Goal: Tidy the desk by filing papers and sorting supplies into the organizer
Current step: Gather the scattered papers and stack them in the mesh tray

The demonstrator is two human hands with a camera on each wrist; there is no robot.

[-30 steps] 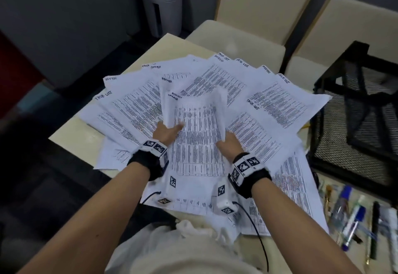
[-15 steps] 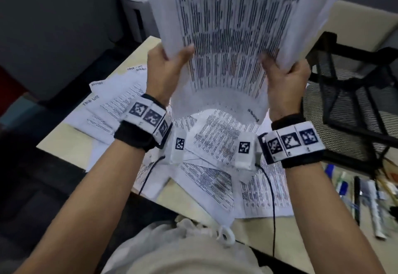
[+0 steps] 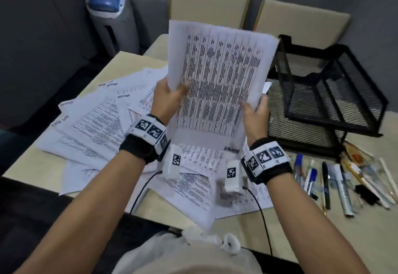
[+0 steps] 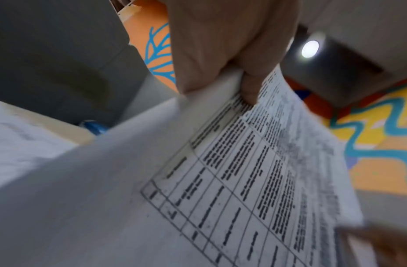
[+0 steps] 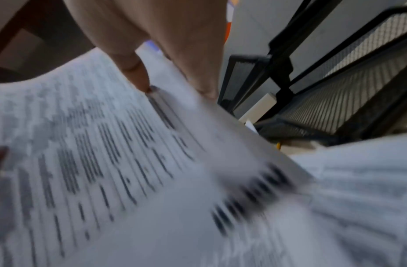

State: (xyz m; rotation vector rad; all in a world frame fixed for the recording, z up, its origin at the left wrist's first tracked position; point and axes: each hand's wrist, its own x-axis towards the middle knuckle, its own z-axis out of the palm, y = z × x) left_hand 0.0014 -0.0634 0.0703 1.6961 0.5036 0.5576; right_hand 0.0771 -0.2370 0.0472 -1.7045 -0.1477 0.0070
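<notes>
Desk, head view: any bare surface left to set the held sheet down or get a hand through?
Bare desk shows along the left edge beside the scattered papers, at the far corner beyond them, and at the near right in front of the pens. The centre is papered over; the mesh organizer and pens crowd the right.

left hand [image 3: 167, 99] raised, thumb pinching | right hand [image 3: 256, 116] raised, fingers gripping | both forearms extended forward

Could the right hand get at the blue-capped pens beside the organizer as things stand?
Probably not yet: the right hand grips the lifted printed sheets together with the left hand. The blue-capped pens lie uncovered near that wrist.
</notes>
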